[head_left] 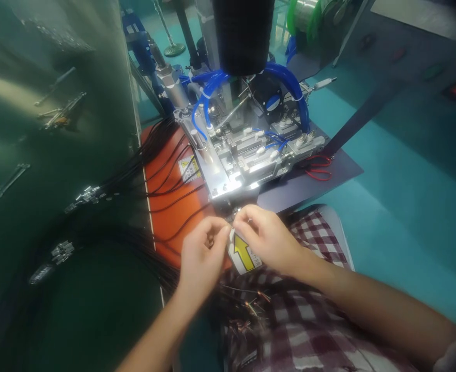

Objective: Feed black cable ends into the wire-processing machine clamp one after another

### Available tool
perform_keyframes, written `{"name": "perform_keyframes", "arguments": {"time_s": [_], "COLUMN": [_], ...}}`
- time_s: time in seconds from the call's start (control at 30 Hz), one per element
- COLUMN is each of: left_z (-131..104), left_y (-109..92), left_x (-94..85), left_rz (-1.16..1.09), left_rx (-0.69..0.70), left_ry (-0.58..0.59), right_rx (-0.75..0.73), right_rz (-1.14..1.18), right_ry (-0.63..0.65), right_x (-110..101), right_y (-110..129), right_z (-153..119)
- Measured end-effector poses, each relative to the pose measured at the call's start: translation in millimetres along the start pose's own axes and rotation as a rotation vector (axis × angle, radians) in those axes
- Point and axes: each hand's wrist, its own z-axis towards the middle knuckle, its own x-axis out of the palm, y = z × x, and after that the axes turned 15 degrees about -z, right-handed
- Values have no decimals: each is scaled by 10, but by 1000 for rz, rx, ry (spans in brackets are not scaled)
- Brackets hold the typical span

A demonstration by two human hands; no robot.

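Note:
My left hand (204, 247) is closed in a pinch, thumb against forefinger. Right beside it my right hand (269, 235) is pinched too, so the fingertips of both almost meet. Whatever lies between the fingers is too small to make out. Just below the fingertips is a white label (244, 257) with a yellow arrow, partly covered by my right hand. Directly beyond the hands stands a metal machine (247, 160) with blue air hoses. Black cables (166, 261) pass to the left of my left hand, and bare copper-coloured ends (253, 306) lie over my lap.
An orange board (169, 206) with a warning sticker (190, 169) borders the dark green table (96, 305). Bundled cables with metal ends (88, 195) lie on that table. A black cylinder (243, 36) hangs above the machine. A green-rimmed spool (304, 18) stands behind.

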Motion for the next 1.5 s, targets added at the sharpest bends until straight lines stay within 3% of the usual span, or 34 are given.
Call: {"name": "perform_keyframes", "arguments": {"time_s": [0.1, 0.2, 0.33, 0.4, 0.47, 0.53, 0.57, 0.63, 0.7, 0.8, 1.07, 1.17, 1.33, 1.5], "left_z": [85, 159, 166, 120, 55, 4, -4, 22, 95, 215, 289, 299, 318, 291], "left_y": [-31, -83, -139, -144, -137, -129, -126, -126, -131, -141, -140, -127, -111, -63], "left_x": [-71, -135, -146, -108, -50, 4, 19, 17, -22, -96, -122, -93, -75, -85], "left_rz": [-269, -317, -225, -42, 232, 381, 386, 265, 22, -254, -368, -399, -481, -489], "left_rx": [-230, -272, -267, -169, 80, 285, 312, 187, -96, -309, -335, -325, -343, -366], "left_ry": [86, 115, 165, 153, 71, 4, 0, 43, 129, 208, 170, 150, 137, 172], "right_rx": [124, 52, -132, -242, -334, -330, -276, -100, 76, 197, 170, 159, 47, 64], "right_rz": [208, 170, -55, -233, -404, -427, -356, -107, 139, 373, 358, 352, 183, 189], "right_ry": [160, 98, 10, -20, -22, 0, 36, 153, 261, 299, 81, 52, -73, -37], "right_x": [-69, -131, -173, -193, -218, -239, -245, -243, -227, -195, -72, -27, 21, 29], "right_y": [-47, -43, 21, 48, 59, 51, 39, 6, -30, -71, -93, -48, 14, 6], "right_z": [41, 78, 91, 88, 86, 97, 108, 140, 171, 180, 81, 70, 30, 34]}}
